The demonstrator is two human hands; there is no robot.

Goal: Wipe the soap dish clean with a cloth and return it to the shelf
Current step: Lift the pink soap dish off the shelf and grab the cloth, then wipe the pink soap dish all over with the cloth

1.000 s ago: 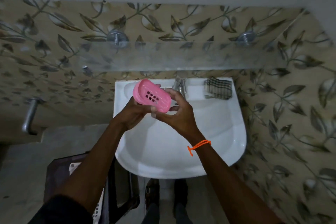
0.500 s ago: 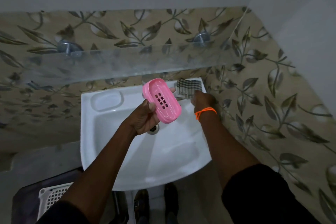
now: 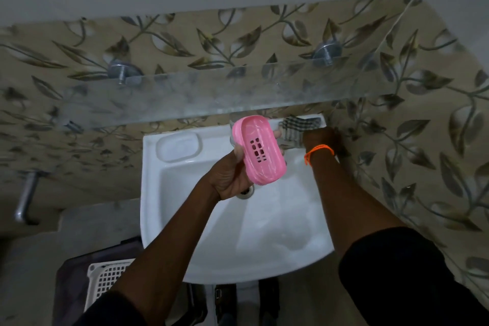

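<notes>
Head view, looking down over a white sink [image 3: 185, 246] fixed to a wall of leaf-patterned tiles [image 3: 423, 140].

The left hand [image 3: 227, 180] holds the pink soap dish [image 3: 258, 151] up over the basin, just above the drain [image 3: 246, 192]. Its grip is closed round the dish: the thumb lies along the near left edge and fingertips show past the far right edge. The dish is tilted, hollow side facing the camera, with the drain slots in its floor plainly visible.

The right hand [image 3: 321, 136] reaches to the sink's back right corner, where the checked cloth [image 3: 296, 128] lies on the rim. The hand touches the cloth, with part of the cloth bunched up under it. The fingers are hidden behind the hand, so I cannot tell how far this grip is closed or whether it has hold of the cloth. An orange thread [image 3: 318, 152] circles the wrist.

The glass shelf [image 3: 211, 95] runs across the wall above the sink on two metal brackets [image 3: 120, 71]. The dish is below it and in front of it, not touching. A moulded soap recess [image 3: 178, 147] sits at the sink's back left corner. A white basket [image 3: 108, 280] stands on the floor, lower left, and a metal pipe [image 3: 25, 196] juts from the wall on the far left.
</notes>
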